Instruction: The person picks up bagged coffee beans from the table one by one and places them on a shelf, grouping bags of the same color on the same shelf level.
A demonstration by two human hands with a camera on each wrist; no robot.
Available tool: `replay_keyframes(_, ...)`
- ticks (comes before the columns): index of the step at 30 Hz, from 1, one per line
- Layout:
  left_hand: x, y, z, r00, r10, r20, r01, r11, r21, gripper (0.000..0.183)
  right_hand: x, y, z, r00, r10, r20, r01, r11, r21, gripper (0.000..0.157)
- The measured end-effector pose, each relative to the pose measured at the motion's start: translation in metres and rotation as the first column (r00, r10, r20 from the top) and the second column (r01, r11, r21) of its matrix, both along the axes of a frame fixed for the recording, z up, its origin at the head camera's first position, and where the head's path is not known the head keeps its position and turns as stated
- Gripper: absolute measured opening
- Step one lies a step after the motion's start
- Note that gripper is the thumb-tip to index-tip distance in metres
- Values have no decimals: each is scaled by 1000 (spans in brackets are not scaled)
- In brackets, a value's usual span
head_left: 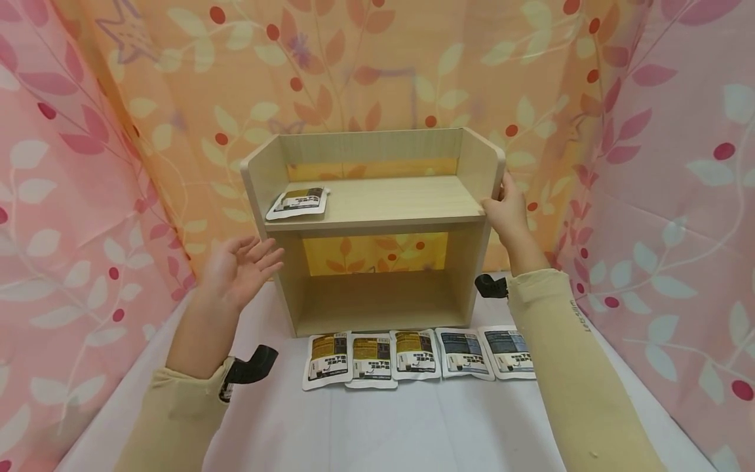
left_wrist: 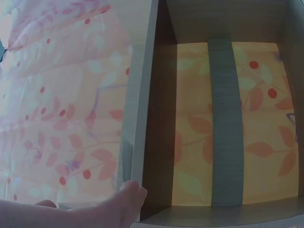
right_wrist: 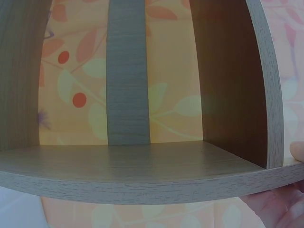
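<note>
A light wooden two-tier shelf (head_left: 401, 196) stands upright in the head view. My right hand (head_left: 508, 210) holds its right side panel at the middle board, the thumb at the front edge; in the right wrist view part of this hand (right_wrist: 278, 204) wraps around the board's end. My left hand (head_left: 238, 269) is beside the left panel, palm up with fingers extended. The left wrist view shows the thumb (left_wrist: 132, 194) at the panel's edge; contact is unclear. One flat white, gold and black pouch (head_left: 297, 203) lies at the left of the upper board.
Along the shelf's front base, several pouches lie in a row on the white cloth: gold-and-black ones (head_left: 327, 360) at left, dark blue ones (head_left: 464, 354) at right. Behind hangs an orange leaf-patterned curtain (head_left: 366, 65); pink curtains (head_left: 696, 196) flank both sides.
</note>
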State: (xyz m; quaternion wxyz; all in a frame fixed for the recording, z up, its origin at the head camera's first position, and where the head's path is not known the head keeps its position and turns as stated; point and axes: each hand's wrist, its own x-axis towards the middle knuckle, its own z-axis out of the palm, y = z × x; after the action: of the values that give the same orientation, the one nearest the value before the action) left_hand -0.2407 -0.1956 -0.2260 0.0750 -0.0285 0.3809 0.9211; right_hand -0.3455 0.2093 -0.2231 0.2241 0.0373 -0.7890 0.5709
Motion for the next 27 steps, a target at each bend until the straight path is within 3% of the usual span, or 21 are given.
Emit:
replay_keyframes(7, 10, 2, -15, 999, 28, -29, -32, 989, -143, 64, -1, 0, -1, 1000, -4, -5, 5, 1000, 1, 68)
replay_keyframes(19, 21, 1, -40, 999, 27, -36, -33, 981, -193, 66, -3, 1, -2, 1000, 17, -16, -17, 1000, -20, 71)
replay_keyframes(27, 27, -1, -56, 998, 59, -26, -64, 970, -233, 61, -2, 1, -1, 1000, 13, -8, -13, 1000, -19, 70)
